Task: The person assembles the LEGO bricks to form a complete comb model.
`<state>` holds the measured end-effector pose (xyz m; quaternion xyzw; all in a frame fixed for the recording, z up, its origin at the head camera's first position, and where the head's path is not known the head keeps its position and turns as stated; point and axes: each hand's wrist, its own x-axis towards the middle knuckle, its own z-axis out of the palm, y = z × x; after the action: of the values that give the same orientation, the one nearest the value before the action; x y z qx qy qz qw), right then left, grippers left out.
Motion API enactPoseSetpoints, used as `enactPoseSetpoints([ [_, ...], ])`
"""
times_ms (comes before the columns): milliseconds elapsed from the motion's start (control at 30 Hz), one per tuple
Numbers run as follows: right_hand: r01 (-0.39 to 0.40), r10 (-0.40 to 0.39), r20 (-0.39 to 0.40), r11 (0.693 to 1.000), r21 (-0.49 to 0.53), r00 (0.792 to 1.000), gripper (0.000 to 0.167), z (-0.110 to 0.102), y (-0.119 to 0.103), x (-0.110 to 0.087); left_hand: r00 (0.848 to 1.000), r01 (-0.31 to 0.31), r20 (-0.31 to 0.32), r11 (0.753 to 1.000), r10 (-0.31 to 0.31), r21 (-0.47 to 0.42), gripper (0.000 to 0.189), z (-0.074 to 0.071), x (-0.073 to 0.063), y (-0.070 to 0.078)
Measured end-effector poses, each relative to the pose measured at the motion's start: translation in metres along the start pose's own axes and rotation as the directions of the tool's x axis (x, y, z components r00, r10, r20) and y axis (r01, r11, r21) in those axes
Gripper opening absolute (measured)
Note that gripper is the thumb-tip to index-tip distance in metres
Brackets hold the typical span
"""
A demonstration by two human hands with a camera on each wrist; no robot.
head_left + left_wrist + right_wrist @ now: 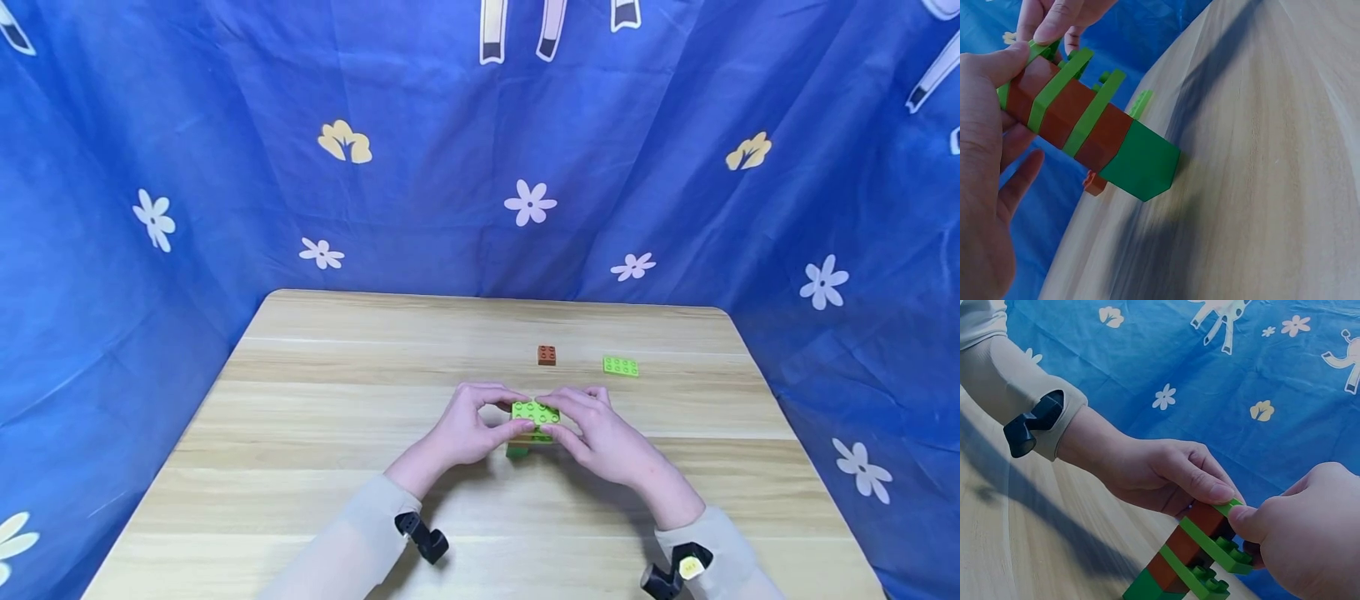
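Observation:
A tower of toy building bricks (1063, 119) stands on the table between the two hands. Dark green bricks (1141, 159) form its foot, and above them brown bricks alternate with light green plates that jut out to one side. At the top lies a light green studded plate (536, 409). My left hand (467, 427) pinches the left end of this plate between thumb and fingers, its thumb beside the uppermost brown brick (1205, 517). From the other side, my right hand (603, 440) pinches the plate's right end, thumb on the near edge.
Behind the hands lie a loose brown brick (547, 356) and, farther right, a loose light green plate (621, 367). The wooden table (315, 400) ends at a blue patterned curtain (420, 208) at the back and sides.

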<state>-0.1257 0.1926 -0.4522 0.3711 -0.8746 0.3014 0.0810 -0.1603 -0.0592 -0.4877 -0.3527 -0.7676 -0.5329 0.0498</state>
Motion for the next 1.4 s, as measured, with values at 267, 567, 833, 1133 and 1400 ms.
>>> enactPoseSetpoints([
  [267, -0.060, 0.060, 0.014, 0.997, 0.044, 0.998, 0.043, -0.003, 0.001, -0.003, 1.000, -0.012, 0.007, 1.000, 0.012, 0.011, 0.032, -0.001, 0.000, 0.001],
  [567, -0.114, 0.113, 0.007, 0.990, 0.083, 0.994, 0.044, -0.012, 0.002, -0.003, 0.999, -0.027, -0.018, 1.000, 0.027, 0.013, 0.029, 0.001, -0.003, -0.001],
  [833, -0.159, 0.162, -0.032, 0.983, 0.091, 0.986, 0.043, -0.022, 0.006, -0.001, 0.999, -0.022, -0.025, 0.999, 0.023, 0.032, 0.031, 0.004, -0.004, -0.002],
  [1133, -0.037, 0.051, -0.085, 0.987, 0.157, 0.995, 0.044, -0.030, 0.019, 0.016, 1.000, 0.000, -0.011, 1.000, 0.000, 0.029, 0.033, 0.003, -0.005, -0.001],
  [1400, -0.032, 0.059, -0.133, 0.981, 0.193, 0.989, 0.042, -0.030, 0.033, 0.033, 1.000, 0.001, -0.001, 0.999, -0.001, 0.033, 0.033, 0.002, -0.005, -0.002],
])
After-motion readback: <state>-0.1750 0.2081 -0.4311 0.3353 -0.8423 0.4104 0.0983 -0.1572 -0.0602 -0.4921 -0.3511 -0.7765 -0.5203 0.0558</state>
